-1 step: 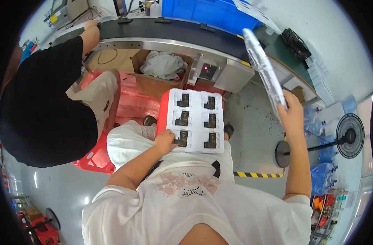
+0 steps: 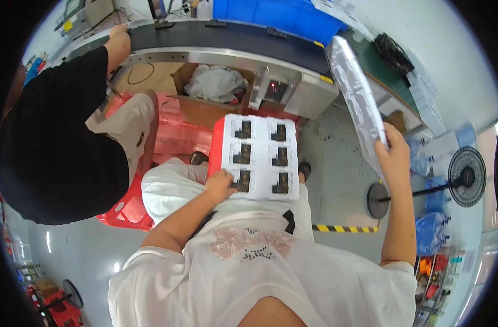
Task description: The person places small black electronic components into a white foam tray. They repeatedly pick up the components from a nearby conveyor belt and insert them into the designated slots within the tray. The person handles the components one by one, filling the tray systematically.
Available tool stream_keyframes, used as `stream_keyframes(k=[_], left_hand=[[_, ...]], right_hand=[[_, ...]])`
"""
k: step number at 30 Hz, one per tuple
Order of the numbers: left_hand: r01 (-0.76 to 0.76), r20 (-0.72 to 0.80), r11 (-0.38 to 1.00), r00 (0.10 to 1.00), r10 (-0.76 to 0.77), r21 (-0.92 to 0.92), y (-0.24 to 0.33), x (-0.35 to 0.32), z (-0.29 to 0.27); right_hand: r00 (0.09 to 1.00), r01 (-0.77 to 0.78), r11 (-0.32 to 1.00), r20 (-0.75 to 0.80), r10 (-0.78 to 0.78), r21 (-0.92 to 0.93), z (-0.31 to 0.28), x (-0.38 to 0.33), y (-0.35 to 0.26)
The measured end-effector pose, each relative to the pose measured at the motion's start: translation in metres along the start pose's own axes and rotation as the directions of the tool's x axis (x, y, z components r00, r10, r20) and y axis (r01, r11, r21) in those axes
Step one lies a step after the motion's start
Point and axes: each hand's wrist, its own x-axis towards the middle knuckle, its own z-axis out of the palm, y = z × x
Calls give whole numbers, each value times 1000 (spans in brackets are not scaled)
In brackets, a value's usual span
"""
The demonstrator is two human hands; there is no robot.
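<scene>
A white moulded tray rests on my lap, on top of something red whose edge shows at its left. Several flat black notched parts sit in its pockets, in two columns. My left hand is closed on the tray's near left corner, fingertips beside the nearest left part. Raised out to the right, my right hand grips the lower end of a second thin whitish tray. This one stands tilted, nearly edge-on, and its pockets look shiny; I cannot tell whether anything is in them.
A dark conveyor belt crosses ahead, with a blue bin behind it. Below stands a cardboard box holding crumpled pale material. A co-worker in black sits at my left. A fan stands at the right.
The second tray in my right hand has turned slightly, so more of its face shows. My left hand stays on the lap tray. The whole view has shifted a little.
</scene>
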Motion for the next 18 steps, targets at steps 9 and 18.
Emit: stream_keyframes(k=[9,18], left_hand=[[152,154,229,988,-7,-961,147,3,-66],[93,-437,883,841,-317,-461,-25,81,-23]], right_hand=[[865,-406,893,234,444,-195,14,-168,-46],[757,-22,996,653,-38,84,135,-27,-77]])
